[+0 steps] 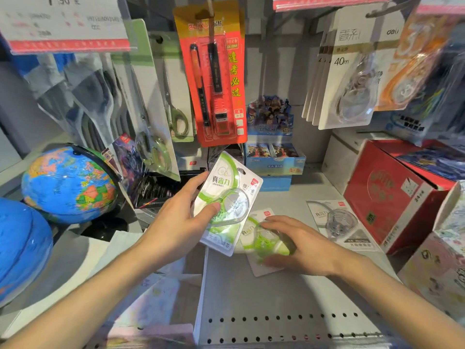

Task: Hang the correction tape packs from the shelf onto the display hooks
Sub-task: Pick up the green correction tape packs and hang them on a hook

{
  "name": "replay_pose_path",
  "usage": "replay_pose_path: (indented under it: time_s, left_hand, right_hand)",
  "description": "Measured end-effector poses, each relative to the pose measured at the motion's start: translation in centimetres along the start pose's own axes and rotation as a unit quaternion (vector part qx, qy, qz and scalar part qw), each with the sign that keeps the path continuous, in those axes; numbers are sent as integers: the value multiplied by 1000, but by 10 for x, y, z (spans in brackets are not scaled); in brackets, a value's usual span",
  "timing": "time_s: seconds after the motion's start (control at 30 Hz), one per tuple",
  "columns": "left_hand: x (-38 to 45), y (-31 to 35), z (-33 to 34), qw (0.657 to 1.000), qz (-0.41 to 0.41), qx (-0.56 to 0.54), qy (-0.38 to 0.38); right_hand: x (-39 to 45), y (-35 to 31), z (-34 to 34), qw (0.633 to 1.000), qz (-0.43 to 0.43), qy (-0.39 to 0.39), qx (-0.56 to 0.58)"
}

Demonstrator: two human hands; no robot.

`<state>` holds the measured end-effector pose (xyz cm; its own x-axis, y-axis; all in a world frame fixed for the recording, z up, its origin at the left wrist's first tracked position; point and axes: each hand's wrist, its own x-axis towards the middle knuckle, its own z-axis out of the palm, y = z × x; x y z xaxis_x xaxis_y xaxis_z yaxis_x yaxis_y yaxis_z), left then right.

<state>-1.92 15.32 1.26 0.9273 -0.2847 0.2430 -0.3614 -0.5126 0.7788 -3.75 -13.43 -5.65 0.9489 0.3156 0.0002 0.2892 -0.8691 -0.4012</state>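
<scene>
Open shelf before both hands

The lower left edge of the green-and-white carded correction tape pack is covered by the gripping left hand, whose fingers behind the card are hidden. Just right of that grip, much of the second green correction tape pack on the grey shelf is blurred and partly covered by the right hand. Above the grip, the white price label is blurred beyond reading and cut off by the top edge.
</scene>
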Motion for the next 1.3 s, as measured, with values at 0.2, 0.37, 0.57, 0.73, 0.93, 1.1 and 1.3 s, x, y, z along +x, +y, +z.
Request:
replay_pose_path:
  time_s: [0.2, 0.37, 0.57, 0.73, 0.93, 1.1, 1.3]
  left_hand:
    - [2, 2, 5, 1000, -1, 6, -4]
    - [1, 2, 6, 1000, -1, -2, -5]
    - [-1, 0, 5, 1000, 3, -17, -4]
    - [-1, -2, 4, 1000, -3, -19, -6]
    - [2, 2, 11, 999, -5, -46, -12]
    - [4, 10, 19, 993, -5, -113, -19]
    - [-4, 28, 15, 981, 43, -188, -35]
  right_hand:
    - [-4, -10, -1, 991, 125, 39, -7]
    - [0, -31, 6, 979, 198, 35, 28]
    - [0, -47, 2, 965, 215, 61, 137]
    - [-2, -42, 1, 917, 238, 109, 303]
    - [-21, -26, -16, 843, 279, 184, 422]
    - [-51, -27, -36, 807, 273, 260, 455]
    - [-78, -40, -61, 805, 212, 317, 455]
